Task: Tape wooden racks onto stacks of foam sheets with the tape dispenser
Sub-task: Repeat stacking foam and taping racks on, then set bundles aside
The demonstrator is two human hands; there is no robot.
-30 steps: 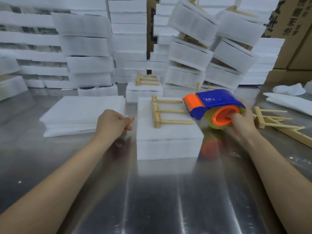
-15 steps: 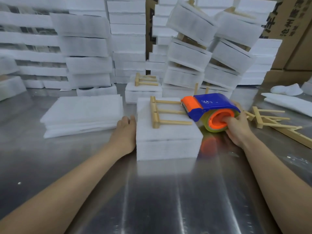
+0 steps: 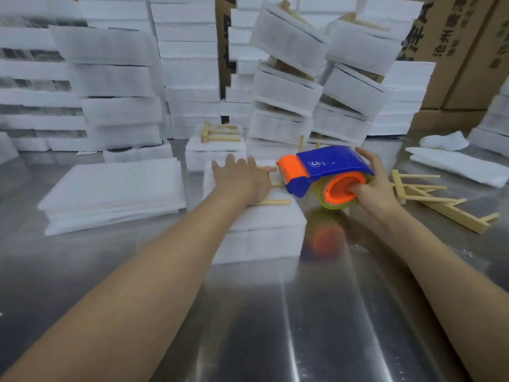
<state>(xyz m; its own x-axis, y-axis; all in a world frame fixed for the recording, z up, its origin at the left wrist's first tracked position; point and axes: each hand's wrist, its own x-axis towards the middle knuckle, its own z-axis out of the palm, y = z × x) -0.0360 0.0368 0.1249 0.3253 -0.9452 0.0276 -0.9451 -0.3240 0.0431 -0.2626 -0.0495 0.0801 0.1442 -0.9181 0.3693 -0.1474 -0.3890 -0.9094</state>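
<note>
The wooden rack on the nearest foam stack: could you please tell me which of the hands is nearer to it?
Left. The left hand lies flat on the rack; the right hand holds the tape dispenser just to its right.

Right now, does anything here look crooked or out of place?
Yes. At the back, two piles of foam bundles lean, every bundle tilted instead of flat. To the right, loose wooden racks lie crossed over each other on the table.
</note>
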